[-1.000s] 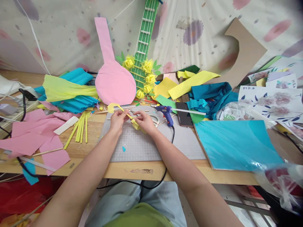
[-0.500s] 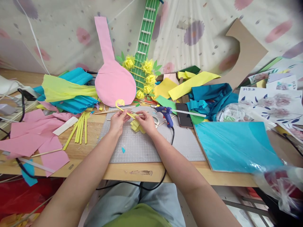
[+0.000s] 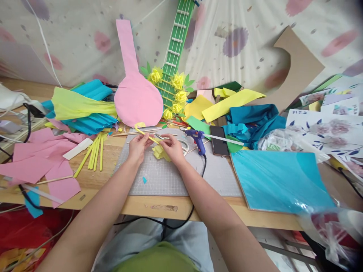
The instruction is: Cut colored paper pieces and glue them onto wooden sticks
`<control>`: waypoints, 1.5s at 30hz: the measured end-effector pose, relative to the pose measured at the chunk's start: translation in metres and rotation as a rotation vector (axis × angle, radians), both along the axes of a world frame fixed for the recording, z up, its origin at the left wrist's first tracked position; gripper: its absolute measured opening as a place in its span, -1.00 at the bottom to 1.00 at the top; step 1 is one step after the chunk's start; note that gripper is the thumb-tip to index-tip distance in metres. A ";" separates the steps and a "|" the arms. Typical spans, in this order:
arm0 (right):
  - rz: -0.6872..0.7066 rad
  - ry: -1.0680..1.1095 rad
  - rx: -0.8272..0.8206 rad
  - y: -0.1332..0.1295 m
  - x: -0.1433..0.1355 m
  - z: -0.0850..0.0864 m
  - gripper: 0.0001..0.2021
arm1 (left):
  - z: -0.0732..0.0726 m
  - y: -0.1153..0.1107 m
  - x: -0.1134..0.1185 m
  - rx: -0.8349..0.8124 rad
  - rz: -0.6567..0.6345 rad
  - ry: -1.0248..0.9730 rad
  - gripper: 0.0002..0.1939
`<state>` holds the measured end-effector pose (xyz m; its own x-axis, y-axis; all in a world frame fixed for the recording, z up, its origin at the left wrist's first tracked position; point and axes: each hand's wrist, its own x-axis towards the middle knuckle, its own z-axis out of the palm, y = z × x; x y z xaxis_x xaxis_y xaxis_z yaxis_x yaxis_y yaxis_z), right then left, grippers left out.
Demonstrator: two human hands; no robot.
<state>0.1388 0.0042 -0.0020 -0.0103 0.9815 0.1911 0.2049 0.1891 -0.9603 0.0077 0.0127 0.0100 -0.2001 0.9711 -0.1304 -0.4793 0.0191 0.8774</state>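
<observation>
A thin yellow crepe paper strip [image 3: 145, 135] runs slantwise between my two hands, its curled far end near the bottom of the pink lute-shaped cutout [image 3: 138, 102]. My left hand [image 3: 138, 148] pinches the strip on one side. My right hand [image 3: 172, 146] is closed on its other end, with the fingertips partly hidden. Below the fingers hangs a bunch of yellow crepe paper petals [image 3: 160, 152]; how it joins the strip is hidden. Both hands are above the grey cutting mat [image 3: 159, 181]. Scissors [image 3: 185, 146] lie just beyond my right hand.
A blue glue gun [image 3: 198, 140] with its cord lies right of my hands, beside a phone [image 3: 219, 140]. Yellow strips [image 3: 96, 153] and pink paper [image 3: 36, 155] lie left. A green stringed instrument model [image 3: 172, 56] with yellow flowers leans behind. Blue sheets [image 3: 280, 177] lie right.
The strip's curled far end has shifted slightly left. The whole view has moved a little; both hands keep their grip in nearly the same place.
</observation>
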 end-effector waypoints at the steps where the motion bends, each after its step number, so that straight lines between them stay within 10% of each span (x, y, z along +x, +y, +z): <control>1: 0.006 0.000 -0.011 0.001 0.001 0.000 -0.77 | 0.000 0.000 0.000 0.002 0.011 0.009 -0.82; 45: -0.124 -0.238 0.073 -0.008 -0.012 0.004 -0.79 | 0.002 -0.011 0.001 0.017 -0.171 0.094 -0.75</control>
<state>0.1269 -0.0043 0.0016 0.0556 0.9618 0.2682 0.4486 0.2159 -0.8673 0.0084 0.0015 0.0125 -0.0419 0.9939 -0.1019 -0.3866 0.0779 0.9190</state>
